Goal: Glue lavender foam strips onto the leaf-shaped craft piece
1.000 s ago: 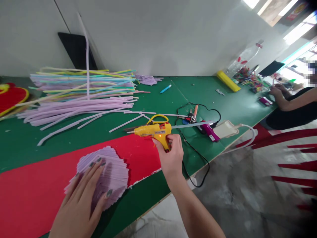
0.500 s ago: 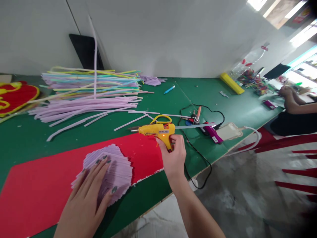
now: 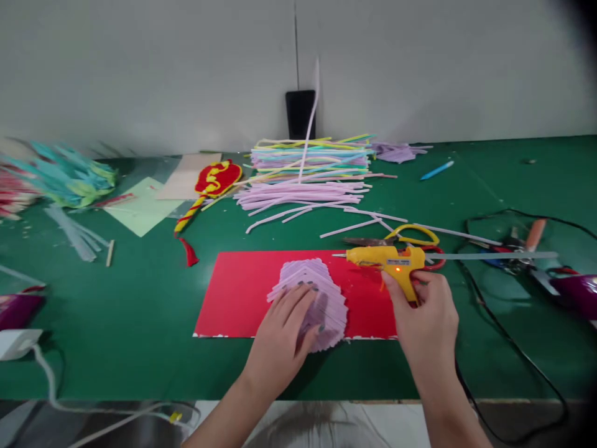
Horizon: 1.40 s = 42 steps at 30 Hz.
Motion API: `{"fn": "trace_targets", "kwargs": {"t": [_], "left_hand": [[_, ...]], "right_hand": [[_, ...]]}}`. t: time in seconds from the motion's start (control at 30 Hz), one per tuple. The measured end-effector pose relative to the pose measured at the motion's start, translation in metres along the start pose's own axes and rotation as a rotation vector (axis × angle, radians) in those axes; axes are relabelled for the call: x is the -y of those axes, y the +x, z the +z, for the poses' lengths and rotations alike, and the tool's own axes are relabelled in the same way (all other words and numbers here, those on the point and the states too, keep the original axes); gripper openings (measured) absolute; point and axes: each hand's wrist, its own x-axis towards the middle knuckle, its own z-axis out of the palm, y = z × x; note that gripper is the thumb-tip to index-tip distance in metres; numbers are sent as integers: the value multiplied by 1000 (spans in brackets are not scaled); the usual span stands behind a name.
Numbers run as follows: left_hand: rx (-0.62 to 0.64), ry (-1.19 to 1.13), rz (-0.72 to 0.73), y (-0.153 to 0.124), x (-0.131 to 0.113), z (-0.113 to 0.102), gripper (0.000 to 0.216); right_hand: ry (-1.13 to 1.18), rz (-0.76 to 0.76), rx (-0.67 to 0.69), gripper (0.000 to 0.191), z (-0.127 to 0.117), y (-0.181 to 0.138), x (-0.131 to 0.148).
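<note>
The green table [image 3: 153, 367] runs across the whole scene, its left and right ends cut off. On it lies the red board [image 3: 233, 292], long axis left to right; the right hand hides its near right corner. Farther back lies the bundle of fuzzy stems [image 3: 303, 194], mostly lengthwise left to right. The lilac ribbed piece [image 3: 333, 305] rests on the board right of its middle, its near edge jutting past the board's near edge. Its long axis slants from far left to near right, with a chevron of ribs pointing to the far side. The left hand [image 3: 284, 326] lies on it palm down, fingers extended rather than clenched, covering much of its near left part.

The right hand [image 3: 429, 311] grasps the yellow glue gun [image 3: 377, 255] by its handle, to the right of the lilac piece. The gun's long axis runs left to right, nozzle pointing left, handle slanting to the near right. A pale glue stick [image 3: 494, 256] sticks out to the right. Fingers hide most of the handle, and the label is unreadable. Behind the gun, scissors [image 3: 364, 241] are partly covered. A purple object [image 3: 578, 292] is cut off at the right.
</note>
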Motion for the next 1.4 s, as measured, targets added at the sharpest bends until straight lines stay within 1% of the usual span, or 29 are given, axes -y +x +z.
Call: {"fn": "trace_targets", "kwargs": {"t": [0.13,0.2,0.3,0.4,0.47,0.53,0.63,0.7,1.0,1.17,1.27,1.33,1.4], "left_hand": [[-142,-16,-37,9,0,-8,24],[-169,14,-16,18,1,-12,20],[-119,75,56,35,-1,-15,20],[8,102,85,51,-13,-14,20],[63,138,58,58,-22,-10,17],[97,179,-33,63,-30,-5,13],[114,218,-189,66,-35,1,19],[117,237,-244,67,-36,3,21],[126,328,-293,72,-40,7,21],[138,256,-341,72,-41,-1,17],[100,172,-291,64,-35,-4,15],[26,124,-231,56,-30,-4,14],[-79,86,-173,48,-25,-2,12]], "right_hand": [[-6,-35,21,43,7,-5,11],[3,-37,15,43,11,-6,12],[23,-9,12,43,14,-5,8],[29,35,12,44,13,-4,3],[28,56,15,44,12,-2,-1],[28,79,17,45,11,-1,-4],[27,129,22,45,9,1,-7],[33,164,31,46,8,2,-9],[72,233,88,50,5,5,-10],[93,240,92,49,4,5,-9],[94,259,107,49,3,5,-10],[88,266,115,49,3,5,-10],[82,256,110,50,3,5,-11]]}}
